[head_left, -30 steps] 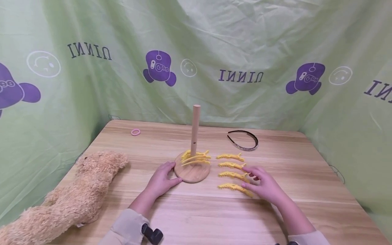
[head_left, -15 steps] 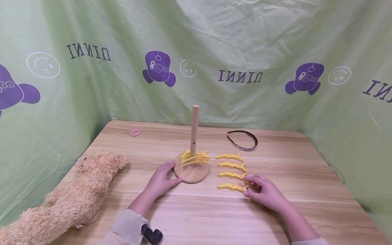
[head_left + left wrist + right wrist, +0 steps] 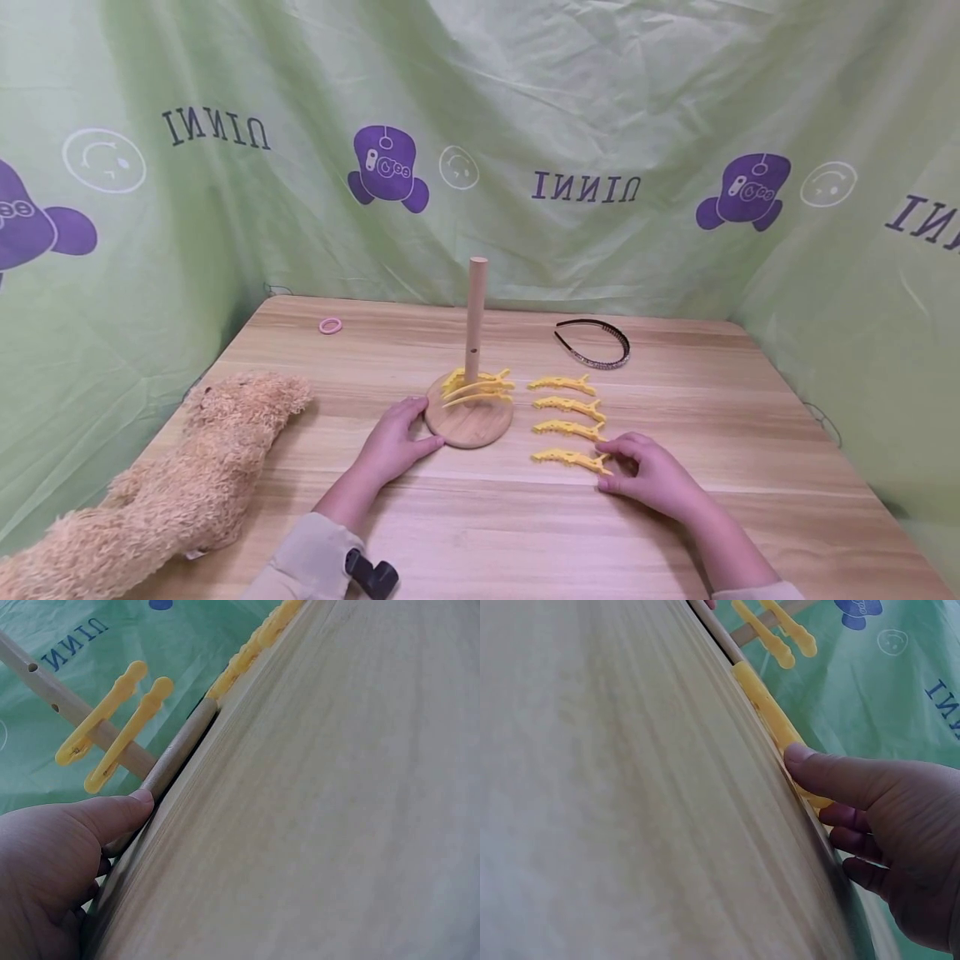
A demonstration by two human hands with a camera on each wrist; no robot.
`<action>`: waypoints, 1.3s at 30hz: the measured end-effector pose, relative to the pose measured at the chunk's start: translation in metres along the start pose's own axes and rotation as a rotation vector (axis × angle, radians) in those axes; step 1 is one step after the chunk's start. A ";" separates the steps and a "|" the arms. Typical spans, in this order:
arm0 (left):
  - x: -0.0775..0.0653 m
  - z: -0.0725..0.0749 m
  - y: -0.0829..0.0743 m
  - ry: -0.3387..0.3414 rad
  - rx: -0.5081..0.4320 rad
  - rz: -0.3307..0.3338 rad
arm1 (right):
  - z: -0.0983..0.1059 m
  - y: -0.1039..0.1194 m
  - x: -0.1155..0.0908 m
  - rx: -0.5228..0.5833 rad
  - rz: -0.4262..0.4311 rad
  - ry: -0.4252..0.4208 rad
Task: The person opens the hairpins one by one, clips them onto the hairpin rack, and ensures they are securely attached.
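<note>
In the head view, a wooden stand with a round base (image 3: 471,425) and an upright pole (image 3: 477,312) sits mid-table. Yellow hair clips (image 3: 480,387) cross the foot of the pole; two show in the left wrist view, one above the other. My left hand (image 3: 393,442) grips the left edge of the base, thumb in front. To the right of the stand several alligator hair clips lie in a column. At the nearest hair clip (image 3: 566,457), my right hand (image 3: 656,475) pinches the forked right end between thumb and forefinger. The right wrist view shows the thumb (image 3: 817,769) over that end.
A black headband (image 3: 600,364) lies behind the clips. At the back left is a pink ring (image 3: 330,326), and a tan plush toy (image 3: 217,467) covers the left side. Green cloth (image 3: 525,242) hangs along the back and sides of the table (image 3: 480,533).
My right hand has come nearer along the clip column, from the third and fourth clips onto the end of the nearest one. The left hand keeps its place on the base.
</note>
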State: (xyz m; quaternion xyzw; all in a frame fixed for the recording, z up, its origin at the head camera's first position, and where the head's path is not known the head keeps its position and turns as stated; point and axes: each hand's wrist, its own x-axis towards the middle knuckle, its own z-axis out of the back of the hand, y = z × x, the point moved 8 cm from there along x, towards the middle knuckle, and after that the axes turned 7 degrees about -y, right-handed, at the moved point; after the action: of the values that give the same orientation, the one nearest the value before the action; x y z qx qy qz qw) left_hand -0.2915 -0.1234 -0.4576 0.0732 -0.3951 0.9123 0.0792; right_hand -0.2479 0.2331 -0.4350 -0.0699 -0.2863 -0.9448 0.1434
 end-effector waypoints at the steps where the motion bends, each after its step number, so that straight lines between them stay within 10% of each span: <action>1: 0.000 0.000 0.000 -0.001 -0.002 0.000 | 0.000 0.000 0.000 -0.006 0.005 0.001; 20: 0.001 0.000 0.000 -0.012 -0.013 -0.007 | 0.003 0.009 0.008 0.093 -0.027 0.030; 39: 0.000 0.000 0.001 -0.016 -0.014 -0.007 | 0.020 0.075 0.075 0.050 0.147 -0.079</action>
State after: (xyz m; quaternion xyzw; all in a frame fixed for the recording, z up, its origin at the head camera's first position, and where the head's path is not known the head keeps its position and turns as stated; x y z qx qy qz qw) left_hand -0.2917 -0.1244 -0.4583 0.0814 -0.4019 0.9086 0.0798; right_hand -0.2946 0.1675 -0.3641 -0.1243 -0.3094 -0.9207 0.2027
